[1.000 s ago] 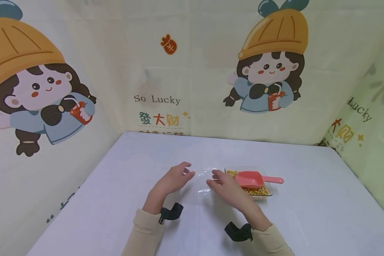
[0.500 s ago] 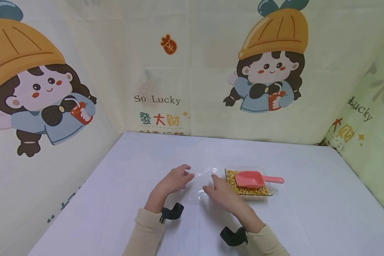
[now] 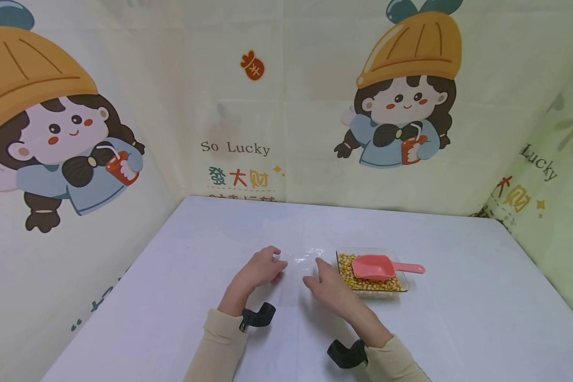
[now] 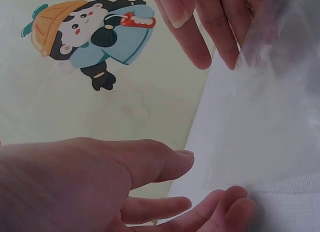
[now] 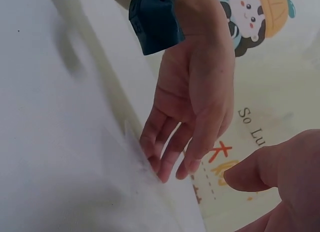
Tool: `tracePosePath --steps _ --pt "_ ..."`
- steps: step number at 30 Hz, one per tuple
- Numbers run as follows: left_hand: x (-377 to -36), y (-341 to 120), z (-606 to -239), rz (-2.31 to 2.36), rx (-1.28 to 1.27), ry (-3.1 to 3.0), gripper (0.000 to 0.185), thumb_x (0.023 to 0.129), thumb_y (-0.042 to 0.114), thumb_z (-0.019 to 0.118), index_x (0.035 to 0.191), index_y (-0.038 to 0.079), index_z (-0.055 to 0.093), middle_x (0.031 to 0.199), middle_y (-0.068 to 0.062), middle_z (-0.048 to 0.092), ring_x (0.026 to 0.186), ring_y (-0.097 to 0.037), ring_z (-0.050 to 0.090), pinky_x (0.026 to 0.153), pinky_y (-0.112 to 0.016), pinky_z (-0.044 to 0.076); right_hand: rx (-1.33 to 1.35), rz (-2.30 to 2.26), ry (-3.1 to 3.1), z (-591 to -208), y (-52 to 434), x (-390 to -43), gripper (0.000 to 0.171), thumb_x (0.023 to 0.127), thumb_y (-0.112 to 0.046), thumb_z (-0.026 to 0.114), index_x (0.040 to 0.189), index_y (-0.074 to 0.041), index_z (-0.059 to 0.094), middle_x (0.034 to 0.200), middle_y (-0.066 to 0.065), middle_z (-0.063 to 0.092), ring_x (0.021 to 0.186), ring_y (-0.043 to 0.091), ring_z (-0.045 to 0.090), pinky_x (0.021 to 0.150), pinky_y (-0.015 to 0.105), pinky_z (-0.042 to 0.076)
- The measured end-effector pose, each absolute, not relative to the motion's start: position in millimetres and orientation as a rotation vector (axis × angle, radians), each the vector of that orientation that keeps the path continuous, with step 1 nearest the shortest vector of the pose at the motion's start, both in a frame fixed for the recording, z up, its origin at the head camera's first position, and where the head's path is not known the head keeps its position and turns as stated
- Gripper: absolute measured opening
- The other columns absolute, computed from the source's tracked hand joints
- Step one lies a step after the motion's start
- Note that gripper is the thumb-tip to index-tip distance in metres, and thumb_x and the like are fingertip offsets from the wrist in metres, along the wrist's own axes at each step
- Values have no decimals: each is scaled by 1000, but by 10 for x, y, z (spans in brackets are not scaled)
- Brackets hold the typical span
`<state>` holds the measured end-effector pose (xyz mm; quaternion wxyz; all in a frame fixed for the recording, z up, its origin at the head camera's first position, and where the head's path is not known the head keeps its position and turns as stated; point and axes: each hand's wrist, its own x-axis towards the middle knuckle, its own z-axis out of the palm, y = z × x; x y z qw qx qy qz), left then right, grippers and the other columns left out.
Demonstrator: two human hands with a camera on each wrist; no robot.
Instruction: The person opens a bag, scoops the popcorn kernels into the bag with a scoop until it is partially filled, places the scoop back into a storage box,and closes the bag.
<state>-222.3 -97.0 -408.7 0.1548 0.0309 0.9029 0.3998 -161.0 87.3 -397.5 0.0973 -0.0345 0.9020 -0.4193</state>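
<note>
Clear plastic sheet (image 3: 307,255) between the hands over the tabletop (image 3: 196,329); the glints at its near edge have gone.
The left hand (image 3: 259,269) curves at the sheet, grip indeterminable; the right hand (image 3: 335,291) extends released fingers and now uncovers the yellow kernels (image 3: 346,269). The left-wrist view alone shows creases beside the right fingers.

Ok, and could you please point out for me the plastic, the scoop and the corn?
Plastic (image 4: 280,129), left wrist view: middle of its clear, visible part.
Scoop (image 3: 374,267), head view: inside its pink bowl, not the handle.
Corn (image 3: 346,273), head view: uncovered kernels beside the scoop.
</note>
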Motion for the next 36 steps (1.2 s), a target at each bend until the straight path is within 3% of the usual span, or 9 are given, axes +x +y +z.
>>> tracePosePath --steps 11,18,23,28,36 --pt "-2260 -951 -4146 1221 38 2575 53 96 27 61 139 -1 47 67 -4 61 72 -17 57 78 -35 44 -126 -1267 2665 -4025 883 -1642 62 99 -23 54 148 9 33 151 28 40 141 43 39 111 58 35" --pt "-2284 -942 -4178 1377 81 2593 39 94 15 63 130 -1 60 91 -7 69 69 -15 62 65 -27 51 -105 -1315 2627 -4051 891 -1654 61 100 -24 54 149 6 34 151 27 42 138 42 44 107 57 40" --pt "-2294 -957 -4178 1472 110 2566 27 96 14 63 121 5 67 105 -10 68 79 -16 63 69 -27 56 -109 -1318 2620 -4065 892 -1655 61 100 -24 54 149 6 34 151 27 41 138 43 43 108 58 39" --pt "-2297 -987 -4136 1588 178 2472 24 97 10 61 119 4 68 107 -13 68 84 -18 67 71 -30 57 -116 -1356 2627 -4066 890 -1657 62 100 -22 54 149 7 31 152 29 39 140 44 41 109 58 37" --pt "-2273 -1004 -4027 1655 187 2424 23 97 11 62 119 4 68 114 -14 68 91 -20 67 76 -31 59 -123 -1590 2599 -4058 880 -1685 58 99 -13 53 150 0 29 146 30 45 130 44 51 101 54 47"
